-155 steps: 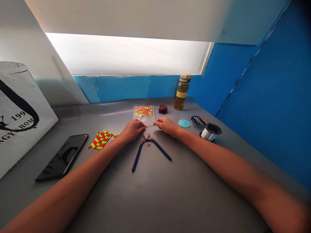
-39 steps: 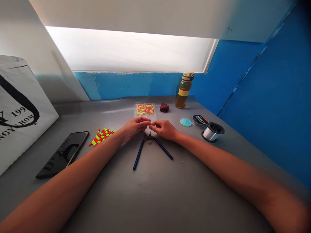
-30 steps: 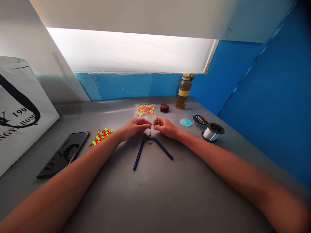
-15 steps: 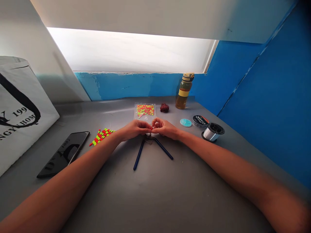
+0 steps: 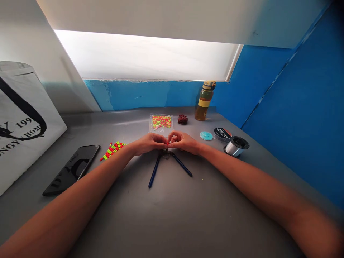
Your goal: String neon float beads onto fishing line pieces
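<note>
My left hand [image 5: 152, 142] and my right hand [image 5: 184, 142] meet fingertip to fingertip at the middle of the table, both pinched closed. Between the fingertips shows a small red bead [image 5: 168, 142]; its far side and any line through it are hidden. Just below lies a pair of pliers [image 5: 154, 173], its dark blue handles spread apart and its head mostly covered by the hands. Beyond them is a clear bag of red and yellow-green beads [image 5: 161, 122]. Rows of similar beads [image 5: 114, 150] lie left of my left hand, partly behind the forearm.
A black phone [image 5: 72, 169] and a white bag [image 5: 24, 118] are on the left. At the back stand a bottle [image 5: 204, 103] and a dark red bundle of cord [image 5: 182, 119]. On the right are a pale blue disc [image 5: 206, 135], a round case [image 5: 222, 134] and a line spool [image 5: 236, 146].
The view has shifted very slightly. Both hands keep their pinch at the same place, with only a tiny shift of the fingers around the red bead.
</note>
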The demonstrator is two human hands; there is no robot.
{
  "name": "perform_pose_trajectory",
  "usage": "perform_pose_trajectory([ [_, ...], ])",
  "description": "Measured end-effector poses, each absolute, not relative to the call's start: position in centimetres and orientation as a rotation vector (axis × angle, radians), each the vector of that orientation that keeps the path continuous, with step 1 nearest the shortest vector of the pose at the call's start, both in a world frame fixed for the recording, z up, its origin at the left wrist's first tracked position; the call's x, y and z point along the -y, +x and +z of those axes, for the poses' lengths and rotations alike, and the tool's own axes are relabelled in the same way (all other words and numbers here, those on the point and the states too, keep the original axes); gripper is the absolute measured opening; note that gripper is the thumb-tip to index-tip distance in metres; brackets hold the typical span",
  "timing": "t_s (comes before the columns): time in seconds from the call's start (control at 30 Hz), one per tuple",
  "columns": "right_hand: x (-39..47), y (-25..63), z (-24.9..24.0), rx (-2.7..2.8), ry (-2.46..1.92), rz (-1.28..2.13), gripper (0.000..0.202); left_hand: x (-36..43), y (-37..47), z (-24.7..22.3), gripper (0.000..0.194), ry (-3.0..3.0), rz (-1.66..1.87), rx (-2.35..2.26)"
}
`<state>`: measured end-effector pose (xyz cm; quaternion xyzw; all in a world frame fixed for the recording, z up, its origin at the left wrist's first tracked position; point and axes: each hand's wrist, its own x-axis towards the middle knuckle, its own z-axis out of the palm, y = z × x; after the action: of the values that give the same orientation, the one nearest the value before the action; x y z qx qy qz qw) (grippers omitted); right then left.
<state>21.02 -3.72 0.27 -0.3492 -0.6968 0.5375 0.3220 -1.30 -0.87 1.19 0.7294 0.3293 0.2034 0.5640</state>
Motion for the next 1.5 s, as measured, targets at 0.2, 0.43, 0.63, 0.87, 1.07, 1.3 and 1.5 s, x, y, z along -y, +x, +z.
perform_pose_trajectory([
  [0.2, 3.88, 21.1, 0.5, 1.817, -0.906, 1.441, 0.031, 0.82, -1.3, 1.17, 0.018, 1.685, 0.505, -0.8],
  [0.43, 3.83, 21.1, 0.38, 1.826, -0.893, 1.473, 0.028, 0.97, -1.11, 1.27, 0.018, 1.739, 0.458, -0.781],
  [0.63, 3.75, 21.09, 0.25, 1.825, -0.869, 1.49, 0.028, 0.81, -1.08, 1.01, 0.02, 1.728, 0.432, -0.766],
  [0.87, 3.62, 21.2, 0.4, 1.859, -0.863, 1.502, 0.031, 0.81, -1.14, 1.1, 0.022, 1.734, 0.384, -0.748],
  [1.07, 3.68, 21.16, 0.6, 1.891, -0.92, 1.474, 0.032, 0.88, -1.13, 1.29, 0.024, 1.737, 0.35, -0.766],
  [1.3, 3.55, 21.16, 0.59, 1.88, -0.985, 1.481, 0.03, 0.7, -1.18, 1.03, 0.027, 1.769, 0.332, -0.755],
  [1.5, 3.5, 21.07, 0.41, 1.861, -0.989, 1.445, 0.031, 0.77, -1.5, 1.53, 0.028, 1.768, 0.29, -0.773],
])
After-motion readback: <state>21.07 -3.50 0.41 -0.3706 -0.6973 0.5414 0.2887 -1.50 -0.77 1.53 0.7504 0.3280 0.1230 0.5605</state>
